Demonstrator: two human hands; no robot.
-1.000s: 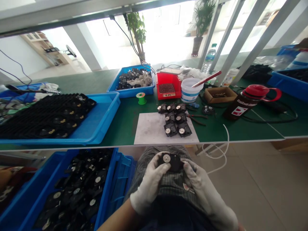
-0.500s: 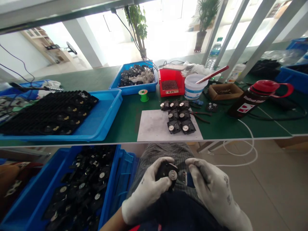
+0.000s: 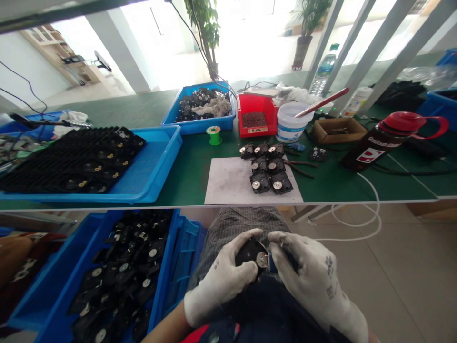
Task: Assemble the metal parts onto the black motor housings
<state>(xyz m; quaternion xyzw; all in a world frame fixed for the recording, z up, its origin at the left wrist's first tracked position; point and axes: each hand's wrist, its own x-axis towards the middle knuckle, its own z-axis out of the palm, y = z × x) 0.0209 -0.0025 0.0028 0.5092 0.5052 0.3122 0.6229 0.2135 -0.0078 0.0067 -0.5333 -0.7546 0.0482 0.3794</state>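
In white gloves, my left hand (image 3: pixel 220 281) grips a round black motor unit (image 3: pixel 250 252) with a silver hub over my lap. My right hand (image 3: pixel 310 276) presses against the unit's right side, with a small dark item partly hidden in its fingers. A blue item (image 3: pixel 273 263) shows between my hands. Several matching black units (image 3: pixel 267 166) lie on a white board (image 3: pixel 228 181) on the green workbench (image 3: pixel 189 162), beyond my hands. A pair of pliers (image 3: pixel 300 167) lies just right of them.
A blue crate of black units (image 3: pixel 121 281) stands left of my knees, under the bench edge. On the bench are a blue tray with a black rack (image 3: pixel 78 159), a white bucket (image 3: pixel 293 125), a red box (image 3: pixel 256 116) and a red-capped bottle (image 3: pixel 389 140). A white cable (image 3: pixel 357 224) hangs right.
My right hand has closed in from beside the unit to press against it. The unit has turned slightly in my left hand, and the whole scene has shifted in view as my head moved.
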